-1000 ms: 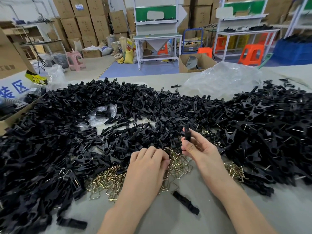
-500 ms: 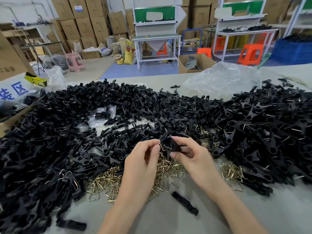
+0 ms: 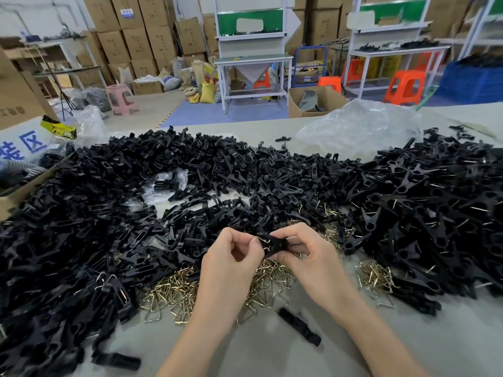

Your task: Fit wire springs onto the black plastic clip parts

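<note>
Above the spring pile, my right hand (image 3: 307, 257) grips a black plastic clip part (image 3: 276, 244) between thumb and fingers. My left hand (image 3: 231, 261) pinches a brass wire spring (image 3: 263, 242) against the clip's left end. Both hands meet a little above the table. Loose brass wire springs (image 3: 179, 292) lie in a heap under and left of my hands, and a smaller bunch of springs (image 3: 375, 277) lies to the right. Black clip parts (image 3: 95, 213) are piled across the whole table.
A single black clip (image 3: 299, 326) lies on the grey table (image 3: 272, 355) near my wrists, another black clip (image 3: 117, 360) at the lower left. A crumpled clear plastic bag (image 3: 356, 129) sits at the back right. A cardboard box (image 3: 16, 197) edges the left side.
My left hand rose from the spring pile with a spring and came to the clip. My right hand lowered the clip and turned it toward the left hand.
</note>
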